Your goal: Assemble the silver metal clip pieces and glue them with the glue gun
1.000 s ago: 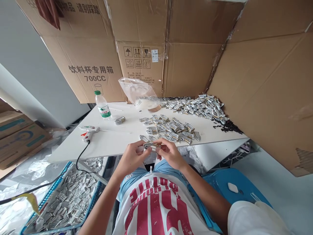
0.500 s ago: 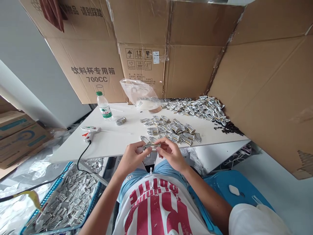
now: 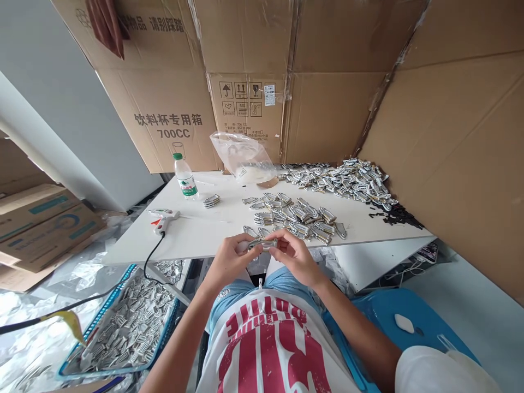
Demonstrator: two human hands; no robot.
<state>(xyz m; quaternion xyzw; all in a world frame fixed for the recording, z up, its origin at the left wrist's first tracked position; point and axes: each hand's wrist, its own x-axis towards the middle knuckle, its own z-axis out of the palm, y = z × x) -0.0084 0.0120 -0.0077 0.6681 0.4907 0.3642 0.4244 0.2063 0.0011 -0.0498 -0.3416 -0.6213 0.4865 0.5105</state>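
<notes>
At the near edge of the table, my left hand (image 3: 234, 257) and my right hand (image 3: 295, 254) meet around a small silver metal buckle (image 3: 267, 244). Fingers and thumbs of both hands are closed on it, hiding part of its shape. Just beyond my fingers lies a loose heap of similar silver buckles (image 3: 297, 215). A short stack of buckles (image 3: 212, 201) sits apart, farther left. The white glue gun (image 3: 164, 222) lies on its side at the left of the table, its black cord hanging over the edge.
A larger buckle pile (image 3: 347, 180) and black strips (image 3: 395, 217) lie at the back right. A water bottle (image 3: 187, 183) and a plastic bag (image 3: 241, 155) stand before cardboard walls (image 3: 327, 114). A blue basket (image 3: 167, 333) of metal pieces is below left; a blue stool (image 3: 426, 341) is right.
The whole view has shifted slightly, so things appear farther right. Both hands stay together, and the buckle between them shows at a slightly different angle.
</notes>
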